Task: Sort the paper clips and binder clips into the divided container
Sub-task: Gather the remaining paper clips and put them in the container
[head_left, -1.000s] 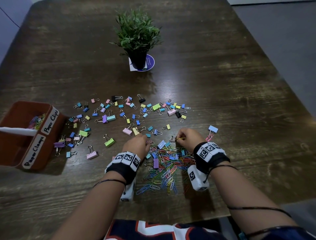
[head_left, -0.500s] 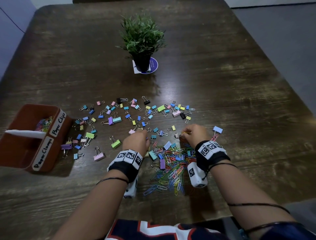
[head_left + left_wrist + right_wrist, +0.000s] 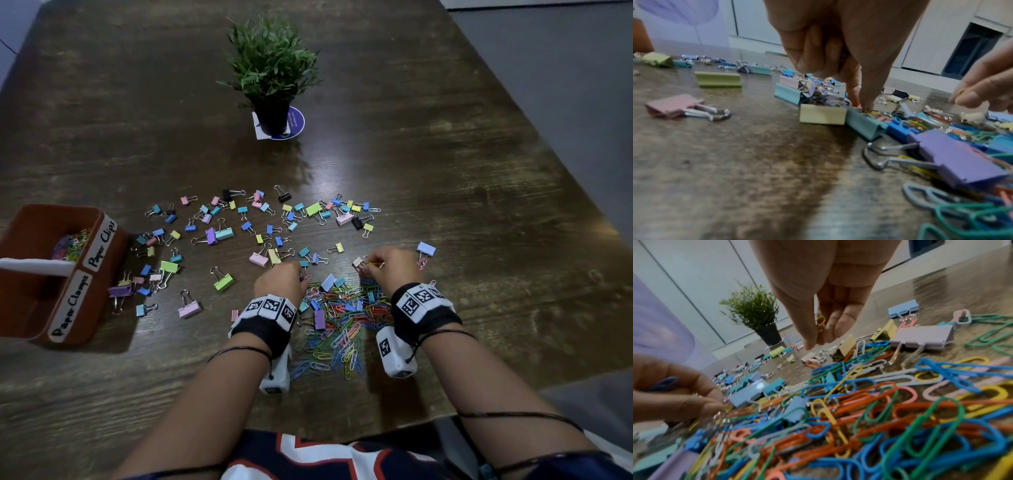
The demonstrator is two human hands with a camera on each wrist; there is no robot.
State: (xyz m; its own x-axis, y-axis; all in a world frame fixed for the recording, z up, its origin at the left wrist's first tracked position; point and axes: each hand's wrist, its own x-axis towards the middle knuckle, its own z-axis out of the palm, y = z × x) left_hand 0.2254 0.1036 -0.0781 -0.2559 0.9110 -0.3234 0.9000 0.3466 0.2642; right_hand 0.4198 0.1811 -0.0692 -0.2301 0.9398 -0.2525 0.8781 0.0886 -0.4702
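Note:
A heap of coloured paper clips (image 3: 342,318) lies on the table between my wrists. Pastel binder clips (image 3: 222,236) are scattered beyond it and to its left. The brown divided container (image 3: 85,284) stands at the left, labelled "Paper Clips" and "Paper Clamps". Its far compartment holds paper clips (image 3: 70,243). My right hand (image 3: 371,265) pinches a yellow paper clip (image 3: 820,324) just above the heap's far edge. My left hand (image 3: 303,277) reaches fingertips-down into the heap's left edge (image 3: 863,105), pinching at clips, with something blue (image 3: 663,382) tucked in its curled fingers.
A small potted plant (image 3: 270,68) on a round coaster stands at the middle of the table, well behind the clips. A light blue binder clip (image 3: 426,248) lies just right of my right hand. Bare wood surrounds the clips on the right and far side.
My left hand has edged slightly forward into the heap's left edge. My right hand stays near the same spot, still pinching the yellow clip.

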